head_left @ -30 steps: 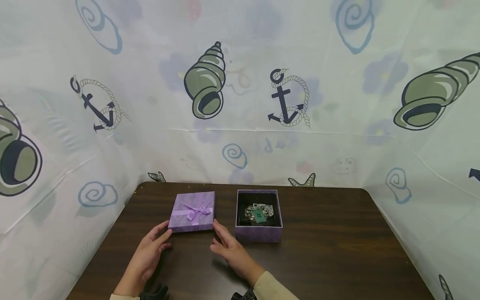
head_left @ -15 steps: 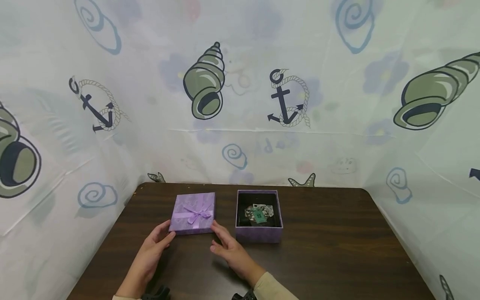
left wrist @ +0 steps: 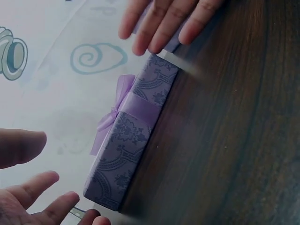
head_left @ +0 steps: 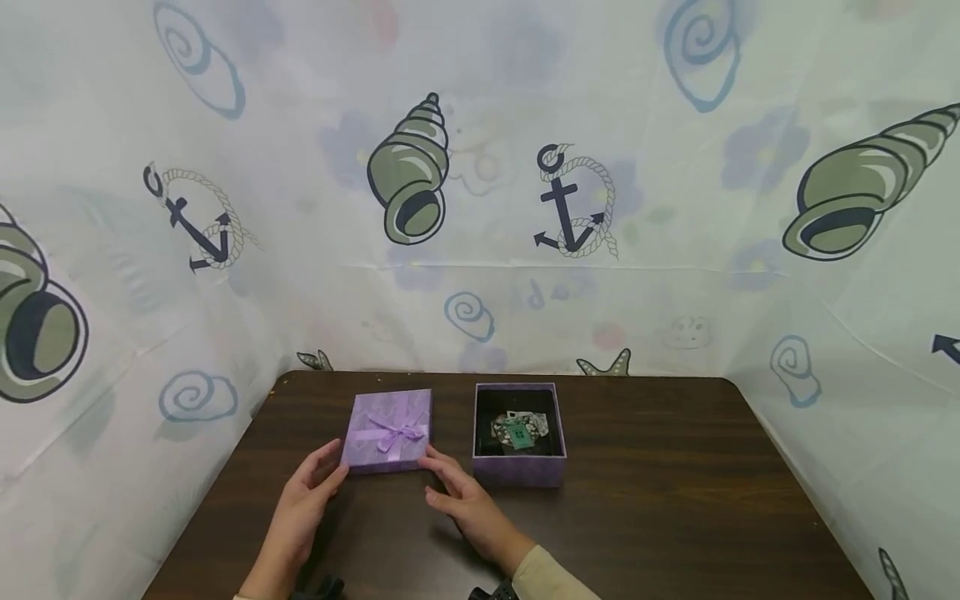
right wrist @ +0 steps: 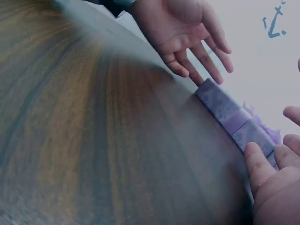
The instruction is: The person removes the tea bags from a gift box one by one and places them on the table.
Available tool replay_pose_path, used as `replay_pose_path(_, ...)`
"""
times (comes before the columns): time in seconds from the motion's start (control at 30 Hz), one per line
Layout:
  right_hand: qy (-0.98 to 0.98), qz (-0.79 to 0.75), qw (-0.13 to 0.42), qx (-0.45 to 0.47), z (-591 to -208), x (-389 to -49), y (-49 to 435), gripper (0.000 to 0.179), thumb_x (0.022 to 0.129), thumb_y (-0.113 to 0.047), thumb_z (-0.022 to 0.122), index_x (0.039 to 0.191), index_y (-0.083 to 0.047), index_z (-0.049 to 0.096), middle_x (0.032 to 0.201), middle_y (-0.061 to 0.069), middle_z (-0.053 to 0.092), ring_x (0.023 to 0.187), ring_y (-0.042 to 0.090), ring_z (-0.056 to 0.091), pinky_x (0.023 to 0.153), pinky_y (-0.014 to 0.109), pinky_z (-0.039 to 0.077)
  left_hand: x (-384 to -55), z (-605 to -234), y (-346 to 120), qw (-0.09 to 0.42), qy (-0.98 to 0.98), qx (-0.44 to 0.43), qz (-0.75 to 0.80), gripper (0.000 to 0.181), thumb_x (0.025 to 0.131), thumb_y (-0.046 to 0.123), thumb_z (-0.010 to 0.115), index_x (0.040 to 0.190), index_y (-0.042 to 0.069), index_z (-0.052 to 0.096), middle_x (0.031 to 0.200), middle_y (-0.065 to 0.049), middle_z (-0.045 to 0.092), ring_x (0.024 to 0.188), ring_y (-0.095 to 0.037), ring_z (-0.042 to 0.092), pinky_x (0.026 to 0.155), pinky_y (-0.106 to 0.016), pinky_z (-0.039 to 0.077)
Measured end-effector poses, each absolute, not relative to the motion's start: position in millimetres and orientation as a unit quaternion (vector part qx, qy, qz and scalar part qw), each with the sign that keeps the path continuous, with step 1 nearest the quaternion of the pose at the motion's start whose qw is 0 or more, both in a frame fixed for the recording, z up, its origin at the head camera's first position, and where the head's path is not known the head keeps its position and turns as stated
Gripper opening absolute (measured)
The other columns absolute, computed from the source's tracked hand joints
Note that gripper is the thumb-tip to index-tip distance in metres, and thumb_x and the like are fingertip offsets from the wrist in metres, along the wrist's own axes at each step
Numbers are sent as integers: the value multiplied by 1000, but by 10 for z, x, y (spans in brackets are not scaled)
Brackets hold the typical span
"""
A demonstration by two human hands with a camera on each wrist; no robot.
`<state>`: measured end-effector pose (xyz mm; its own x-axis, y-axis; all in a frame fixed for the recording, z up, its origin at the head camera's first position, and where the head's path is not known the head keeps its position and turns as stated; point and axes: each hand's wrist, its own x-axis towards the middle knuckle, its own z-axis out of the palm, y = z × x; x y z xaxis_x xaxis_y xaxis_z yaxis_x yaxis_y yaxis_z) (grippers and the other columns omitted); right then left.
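Left of the uncovered box (head_left: 519, 473), the ribboned lid (head_left: 375, 425) is lying between the left hand (head_left: 302, 502) and right hand (head_left: 474, 510), whose loosely extended fingers are gripping nothing. Lid-positioning is apparently proceeding; lifting would be calling for two-sided pinching.

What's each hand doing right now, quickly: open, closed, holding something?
Left hand: open, relaxed at the purple lid's left edge, not pinching it.
Right hand: open, fingers at the lid's near right corner, not curled round it.

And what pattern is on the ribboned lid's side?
Darker floral scrollwork on purple; the lid shows best in the left wrist view.
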<state>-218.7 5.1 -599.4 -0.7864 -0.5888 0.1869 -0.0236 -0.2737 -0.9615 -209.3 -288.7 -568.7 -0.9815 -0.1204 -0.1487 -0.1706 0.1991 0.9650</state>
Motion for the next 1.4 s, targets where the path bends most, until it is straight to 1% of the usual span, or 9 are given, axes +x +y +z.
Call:
replay_pose_path(0.13, 581, -745, 197, -262, -5940, -2149, 97, 54, 111, -5, 56, 163, 2, 45, 183, 15, 17, 171, 34, 10, 132, 39, 32, -2062, -5660, -2833, 3, 768, -88, 635, 62, 113, 27, 63, 168, 13, 40, 174, -9, 39, 151, -26, 42, 96, -11, 48)
replay_pose_path(0.23, 569, -745, 202, -283, -5842, -2116, 123, 53, 112, -6, 56, 162, 4, 45, 183, 15, 19, 171, 33, 12, 132, 41, 34, -2057, -5615, -2798, -16, 769, -66, 635, 60, 113, 25, 63, 168, 13, 40, 174, -9, 39, 152, -25, 41, 95, -6, 45)
replay_pose_path(0.37, 530, -762, 215, -305, -5641, -2052, 171, 53, 112, -4, 54, 163, 7, 41, 180, 14, 27, 170, 33, 19, 131, 47, 36, -2023, -5539, -2755, -48, 777, -45, 626, 61, 112, 23, 65, 167, 15, 40, 171, -7, 41, 146, -17, 46, 96, -4, 42)
replay_pose_path(0.53, 492, -782, 235, -303, -5392, -1995, 270, 54, 113, -7, 50, 165, 3, 38, 174, 18, 38, 165, 30, 34, 130, 44, 39, -1931, -5413, -2668, -70, 783, -15, 618, 61, 111, 25, 67, 167, 16, 42, 166, 2, 44, 138, 2, 50, 98, -4, 42)
replay_pose_path(0.73, 472, -795, 230, -304, -5220, -2025, 413, 52, 115, -7, 40, 166, 0, 36, 172, 21, 40, 160, 23, 43, 129, 42, 40, -1907, -5245, -2476, -70, 787, 36, 612, 60, 110, 24, 68, 165, 18, 45, 167, 1, 46, 137, 6, 53, 100, -9, 48)
replay_pose_path(0.83, 478, -796, 219, -300, -5161, -2056, 493, 52, 115, -8, 40, 167, -2, 37, 171, 21, 42, 159, 22, 45, 128, 41, 42, -1922, -5194, -2390, -73, 792, 52, 604, 59, 109, 22, 69, 164, 18, 47, 167, 1, 48, 135, 6, 54, 100, -14, 50)
replay_pose_path(1.1, 492, -805, 159, -290, -5059, -2229, 730, 55, 116, -8, 38, 169, -1, 29, 174, 20, 34, 165, 31, 32, 127, 39, 43, -2027, -5089, -2208, -85, 798, 96, 589, 60, 107, 16, 71, 163, 15, 50, 168, -11, 49, 131, 7, 57, 99, -21, 54)
replay_pose_path(1.23, 501, -812, 128, -272, -5051, -2356, 884, 57, 117, -11, 37, 171, 2, 22, 176, 22, 28, 168, 38, 23, 126, 39, 44, -2082, -5052, -2094, -75, 795, 107, 593, 60, 106, 14, 72, 163, 16, 50, 169, -12, 48, 135, -2, 59, 98, -22, 56)
replay_pose_path(1.4, 507, -825, 94, -230, -5059, -2521, 1093, 60, 118, -15, 37, 171, 4, 16, 177, 24, 24, 169, 40, 19, 130, 36, 38, -2174, -5041, -1943, -55, 788, 116, 603, 62, 106, 16, 73, 163, 17, 48, 171, -14, 45, 148, -34, 54, 100, -21, 55)
